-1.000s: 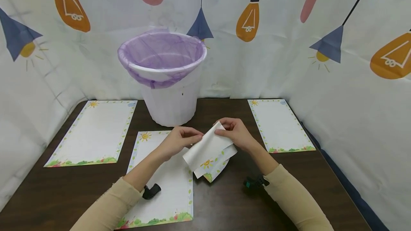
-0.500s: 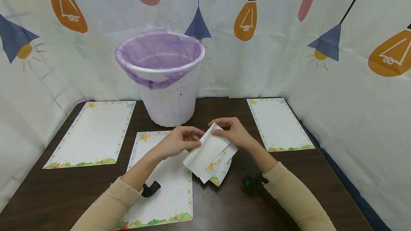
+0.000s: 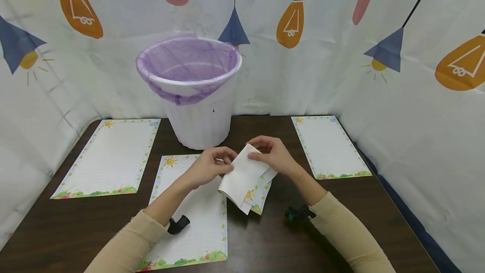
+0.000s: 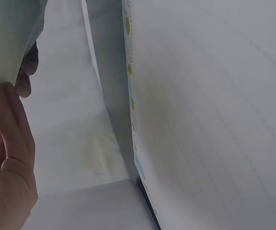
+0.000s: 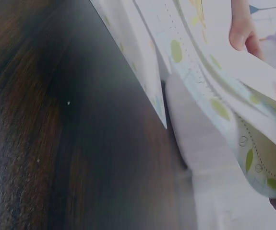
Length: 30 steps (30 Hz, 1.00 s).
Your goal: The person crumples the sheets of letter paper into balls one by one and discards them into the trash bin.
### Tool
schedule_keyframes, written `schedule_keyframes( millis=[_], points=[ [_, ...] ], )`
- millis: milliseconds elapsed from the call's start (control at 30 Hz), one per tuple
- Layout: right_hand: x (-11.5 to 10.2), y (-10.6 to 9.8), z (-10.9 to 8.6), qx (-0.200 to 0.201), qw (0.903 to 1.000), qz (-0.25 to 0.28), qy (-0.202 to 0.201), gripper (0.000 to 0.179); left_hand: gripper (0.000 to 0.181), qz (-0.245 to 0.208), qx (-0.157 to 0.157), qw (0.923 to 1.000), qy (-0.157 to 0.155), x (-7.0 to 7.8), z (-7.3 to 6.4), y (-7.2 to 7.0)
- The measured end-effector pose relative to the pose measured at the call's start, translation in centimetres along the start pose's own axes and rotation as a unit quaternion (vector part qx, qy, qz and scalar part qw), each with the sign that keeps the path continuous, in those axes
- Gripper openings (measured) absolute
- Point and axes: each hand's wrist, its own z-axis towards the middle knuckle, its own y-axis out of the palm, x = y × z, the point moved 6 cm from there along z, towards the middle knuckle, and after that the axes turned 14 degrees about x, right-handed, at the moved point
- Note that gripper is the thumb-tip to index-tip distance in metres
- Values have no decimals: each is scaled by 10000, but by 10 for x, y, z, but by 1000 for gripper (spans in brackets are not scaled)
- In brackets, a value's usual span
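Both hands hold a folded sheet of paper (image 3: pixel 240 180) above the table, just right of the middle sheet. Its outer face is white; a printed sun and green leaves show at its lower right. My left hand (image 3: pixel 210 165) pinches the left edge between thumb and fingers. At the top right corner my right hand (image 3: pixel 274 155) grips it, thumb on the near face and fingers behind. In the right wrist view several loose, curved layers of the folded paper (image 5: pixel 210 96) show leaf borders. The left wrist view shows the left hand (image 4: pixel 13 139) with fingertips on the paper (image 4: pixel 8 48).
A flat decorated sheet (image 3: pixel 189 231) lies under the left forearm. Another sheet (image 3: pixel 107 159) lies at the left, and a third sheet (image 3: pixel 331 148) at the back right. Behind the hands a white bin (image 3: pixel 201 117) with a purple liner stands on the dark table (image 3: pixel 273 243).
The folded paper has turned slightly, and more of its printed sun border shows lower right than at first. The left hand has shifted a little left and up in the last half second.
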Motion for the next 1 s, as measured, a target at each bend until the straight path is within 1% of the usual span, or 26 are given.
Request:
schedule_keyframes(
  millis=[100,200,300,400,467,533,600,733,833,1000],
  points=[
    [6,-2,-2,-100,9999,44,109,31,26,-39,115,9999,40,-2,0,-2],
    [12,-5,-4,-114,9995,130,253,34,28,-115,313,9994,-20,-3,1,-6],
    [19,-10,-5,126,9987,296,405,38,31,-240,702,9971,-144,-5,2,-12],
    [25,-14,-7,499,9949,632,607,43,36,-484,1100,9924,-249,-6,3,-17],
    [28,-15,-9,693,9913,838,735,45,38,-659,1227,9899,-261,-6,4,-19],
    [30,-15,-12,856,9885,953,799,44,40,-811,1269,9883,-261,-6,4,-19],
    [31,-13,-14,971,9880,918,776,41,39,-893,1282,9874,-257,-7,3,-19],
    [29,-11,-16,1178,9892,708,511,33,36,-941,1363,9858,-293,-9,3,-18],
    [27,-10,-15,1308,9891,603,317,27,36,-995,1417,9840,-412,-11,4,-18],
    [23,-12,-16,1519,9873,436,171,19,38,-1069,1332,9841,-496,-11,5,-16]
  ],
)
